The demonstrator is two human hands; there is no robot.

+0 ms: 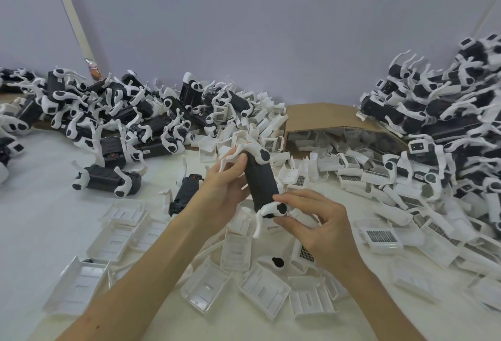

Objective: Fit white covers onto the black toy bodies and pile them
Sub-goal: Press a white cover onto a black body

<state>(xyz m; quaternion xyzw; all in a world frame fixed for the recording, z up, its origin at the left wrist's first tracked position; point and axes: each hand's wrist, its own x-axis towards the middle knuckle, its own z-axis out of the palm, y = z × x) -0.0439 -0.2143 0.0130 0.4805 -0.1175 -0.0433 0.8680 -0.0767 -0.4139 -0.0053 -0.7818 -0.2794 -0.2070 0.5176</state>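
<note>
Bare forearms [141,267] reach in over white covers [260,287] that lie open side up on the tabletop [40,218], under and on the near side of both hands. The left hand [225,186] grips the far half of a black toy body [261,180], fingers curled round it just below its white legs. The right hand [320,226] pinches the near end of the same body, thumb and fingertips closed on the white leg piece there. The body is held clear of the tabletop, between the two hands.

Just left of the left hand lies another black body [187,194]. Beyond the hands a cardboard box [325,118] spills grid-faced white parts [379,236]. Heaps of toys rise far left [122,112] and far right [433,112].
</note>
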